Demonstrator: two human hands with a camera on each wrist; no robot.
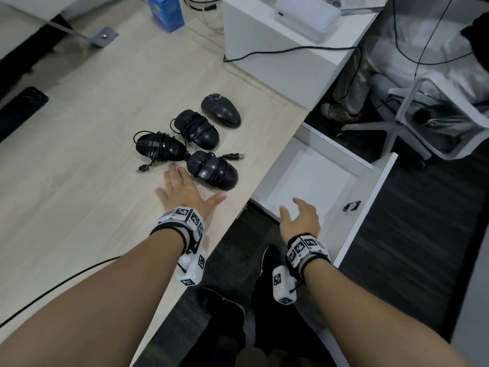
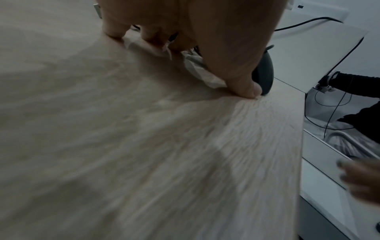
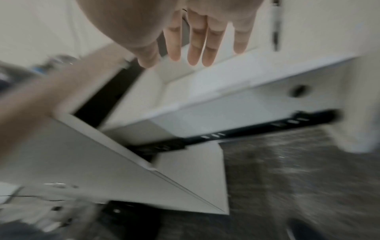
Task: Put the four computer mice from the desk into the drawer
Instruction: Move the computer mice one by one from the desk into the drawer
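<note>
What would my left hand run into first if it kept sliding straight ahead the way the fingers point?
Probably the nearest mouse: the left hand lies open on the desk, fingertips beside its near left edge. The leftmost mouse lies just beyond, so depth leaves some doubt.

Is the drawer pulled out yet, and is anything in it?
Open and empty. The head view shows the drawer pulled out beside the desk, its white bottom bare; all four mice lie on the desk.

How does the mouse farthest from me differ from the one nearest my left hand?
The farthest mouse has no cord wrapped around it; the nearest mouse is bound in its cord, with a plug sticking out beside it. The farthest lies apart; the nearest sits by the left hand. Both are black, on the desk.
</note>
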